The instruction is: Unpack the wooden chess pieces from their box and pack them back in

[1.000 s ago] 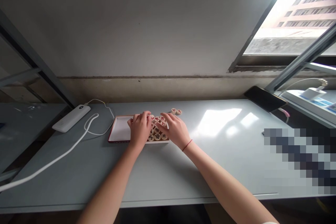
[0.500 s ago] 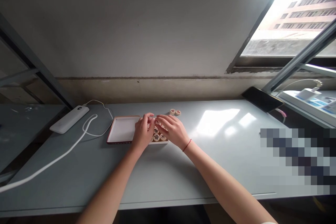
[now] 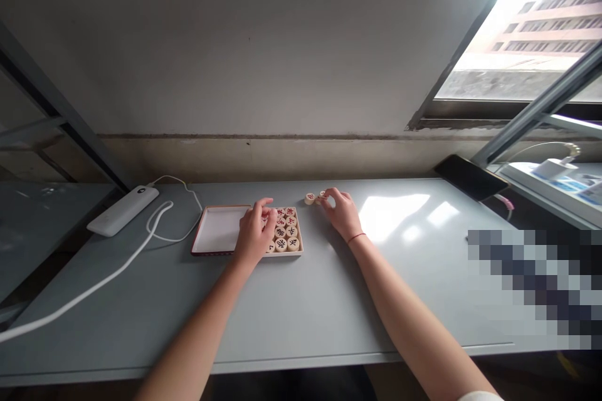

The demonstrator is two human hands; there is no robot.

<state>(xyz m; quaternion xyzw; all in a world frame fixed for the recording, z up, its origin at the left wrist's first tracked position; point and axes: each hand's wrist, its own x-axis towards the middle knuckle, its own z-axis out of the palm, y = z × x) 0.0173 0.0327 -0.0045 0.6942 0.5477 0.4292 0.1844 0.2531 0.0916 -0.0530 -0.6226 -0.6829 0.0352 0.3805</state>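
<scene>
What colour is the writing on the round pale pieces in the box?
In the head view, farther pieces show red writing, nearer pieces black.

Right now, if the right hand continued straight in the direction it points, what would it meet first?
The right hand would most likely meet the round piece directly in front of it first; they may be touching, but depth is unclear.

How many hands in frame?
2: left hand over the left part of the tray of round pieces; right hand with its fingers at the loose pieces. Neither is hidden.
</scene>
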